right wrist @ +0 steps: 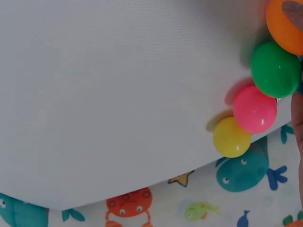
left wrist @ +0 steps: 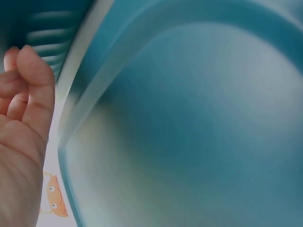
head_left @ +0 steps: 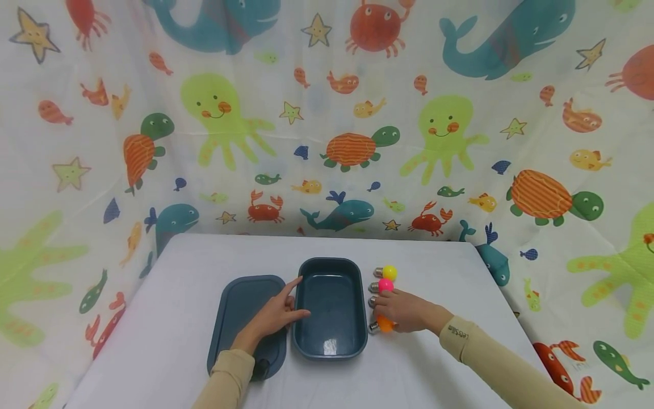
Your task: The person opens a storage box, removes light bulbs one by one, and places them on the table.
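Observation:
My left hand (head_left: 276, 313) is at the left side of a dark blue rectangular tub (head_left: 331, 355). Its index finger reaches the tub's upper left rim, and its thumb extends over the left rim; the wrist view shows other fingers curled in. On the tub's right, my right hand (head_left: 403, 309) pinches an orange light bulb (head_left: 385, 324), thumb against the globe. That hand hides most of a green bulb (right wrist: 275, 70) from the head camera. Beyond it lie a pink bulb (head_left: 385, 285) and a yellow bulb (head_left: 390, 272), their metal bases toward the tub.
A flat dark blue lid (head_left: 247, 298) lies left of the tub, partly under my left forearm. White cloth covers the table (head_left: 434, 267). Behind and at the sides hangs a curtain (head_left: 317, 170) printed with sea animals.

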